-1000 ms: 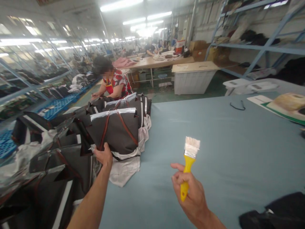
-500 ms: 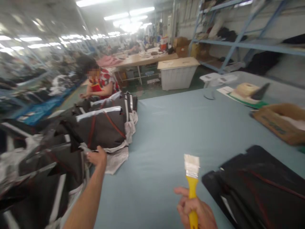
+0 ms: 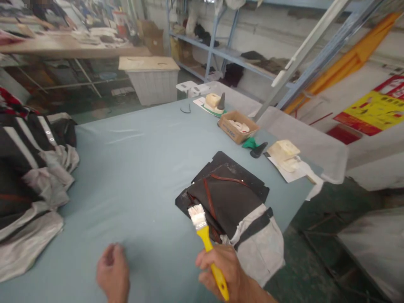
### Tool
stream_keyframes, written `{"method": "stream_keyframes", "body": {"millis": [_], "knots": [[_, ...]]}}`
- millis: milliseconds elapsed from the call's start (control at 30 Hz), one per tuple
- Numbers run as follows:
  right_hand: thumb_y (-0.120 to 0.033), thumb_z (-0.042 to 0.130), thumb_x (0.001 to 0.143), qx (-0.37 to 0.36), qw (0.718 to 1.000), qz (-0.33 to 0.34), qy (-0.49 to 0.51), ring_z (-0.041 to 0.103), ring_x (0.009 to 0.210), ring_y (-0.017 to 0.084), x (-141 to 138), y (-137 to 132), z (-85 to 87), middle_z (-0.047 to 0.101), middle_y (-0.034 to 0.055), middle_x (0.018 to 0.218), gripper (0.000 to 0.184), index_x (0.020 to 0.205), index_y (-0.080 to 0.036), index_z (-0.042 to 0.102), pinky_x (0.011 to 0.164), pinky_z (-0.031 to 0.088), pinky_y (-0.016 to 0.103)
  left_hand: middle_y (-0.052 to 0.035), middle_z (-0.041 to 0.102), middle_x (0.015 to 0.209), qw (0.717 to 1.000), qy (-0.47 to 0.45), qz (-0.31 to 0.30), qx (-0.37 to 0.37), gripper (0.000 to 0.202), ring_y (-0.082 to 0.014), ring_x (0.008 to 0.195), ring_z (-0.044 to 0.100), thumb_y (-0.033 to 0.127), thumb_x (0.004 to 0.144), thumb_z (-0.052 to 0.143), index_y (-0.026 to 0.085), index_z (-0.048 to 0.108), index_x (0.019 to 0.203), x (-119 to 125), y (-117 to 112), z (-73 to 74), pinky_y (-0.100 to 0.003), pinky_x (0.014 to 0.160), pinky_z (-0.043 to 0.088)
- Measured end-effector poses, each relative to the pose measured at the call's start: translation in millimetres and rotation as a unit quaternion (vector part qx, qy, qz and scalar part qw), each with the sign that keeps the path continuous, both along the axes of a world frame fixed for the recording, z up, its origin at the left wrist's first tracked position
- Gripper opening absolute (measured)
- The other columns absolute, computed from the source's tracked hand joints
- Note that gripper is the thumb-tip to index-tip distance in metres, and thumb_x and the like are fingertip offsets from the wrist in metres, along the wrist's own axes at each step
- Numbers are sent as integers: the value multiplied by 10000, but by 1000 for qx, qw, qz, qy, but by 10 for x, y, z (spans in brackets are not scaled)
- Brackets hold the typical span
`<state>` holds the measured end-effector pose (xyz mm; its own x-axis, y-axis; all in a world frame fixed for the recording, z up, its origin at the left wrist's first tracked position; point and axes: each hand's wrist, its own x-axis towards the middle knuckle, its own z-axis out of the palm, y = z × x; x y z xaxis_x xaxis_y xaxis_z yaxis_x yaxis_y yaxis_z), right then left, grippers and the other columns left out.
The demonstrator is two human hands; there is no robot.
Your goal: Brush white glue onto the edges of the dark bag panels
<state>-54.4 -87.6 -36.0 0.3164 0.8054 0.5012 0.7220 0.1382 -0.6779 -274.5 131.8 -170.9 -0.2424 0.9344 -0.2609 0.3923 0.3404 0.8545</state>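
Observation:
My right hand (image 3: 222, 267) grips a paintbrush (image 3: 206, 240) by its yellow handle, with its pale bristles up and to the left. Those bristles overlap the near left edge of a dark fabric piece (image 3: 233, 193) with reddish-brown strips; whether they touch it I cannot tell. Grey-white lining (image 3: 260, 248) spreads from that piece toward the table's right edge. A black flat board (image 3: 221, 160) shows beneath the fabric. Low over the blue-grey table (image 3: 132, 176), my left hand (image 3: 112, 269) has its fingers curled together, with nothing visible in them.
Dark pieces with pale lining (image 3: 34, 168) are heaped at the left. Along the right side lie a cardboard box (image 3: 238, 126), a green cloth (image 3: 251, 143), a dark tool (image 3: 259, 150) and two cream blocks, the nearer block (image 3: 284, 153) on white card. Blue shelving (image 3: 210, 52) stands behind.
The view has swung right. My left hand has left the heap and come back over the table, fingers curled. My right hand has brought the paintbrush to the dark fabric piece.

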Motion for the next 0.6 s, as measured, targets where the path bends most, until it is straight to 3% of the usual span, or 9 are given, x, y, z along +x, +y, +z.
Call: {"method": "stream_keyframes", "body": {"millis": [67, 167, 300, 433, 600], "knots": [[-326, 520, 1055, 3, 1000, -28, 7, 772, 686, 141, 325, -271, 116, 780, -12, 794, 121, 983, -251, 582, 703, 591, 240, -120, 758, 985, 992, -89, -52, -75, 585, -316, 927, 739, 563, 776, 697, 147, 668, 1187, 516, -414, 130, -531, 940, 576], [-306, 487, 1062, 14, 997, -71, 36, 779, 748, 160, 839, -630, 199, 780, 8, 832, 131, 1030, -249, 601, 734, 610, 259, -166, 773, 1070, 967, -173, -156, -104, 675, -265, 879, 744, 653, 755, 704, 131, 640, 1179, 1393, -870, 394, -434, 844, 607], [-487, 462, 1076, 8, 985, -122, 124, 667, 577, 139, 1527, -1019, 150, 740, 8, 796, 288, 1075, -244, 616, 574, 569, 247, -135, 773, 1079, 968, -147, -176, -106, 673, -216, 887, 745, 615, 741, 772, 144, 625, 1200, 2298, -1024, 637, -317, 750, 591], [-588, 442, 1065, 18, 968, -152, 197, 593, 550, 128, 2123, -1309, 82, 713, 26, 846, 408, 1188, -234, 602, 504, 525, 234, -69, 735, 782, 963, -102, -189, -163, 570, -176, 649, 678, 583, 677, 865, 128, 694, 974, 2732, -940, 678, -256, 548, 504], [-600, 468, 1052, 0, 968, -171, 185, 623, 589, 136, 2539, -1515, 44, 724, 30, 843, 444, 1178, -218, 657, 563, 555, 248, -32, 666, 613, 945, -150, -158, -244, 477, -152, 526, 628, 537, 675, 895, 129, 679, 797, 2923, -887, 648, -255, 498, 509]]}}
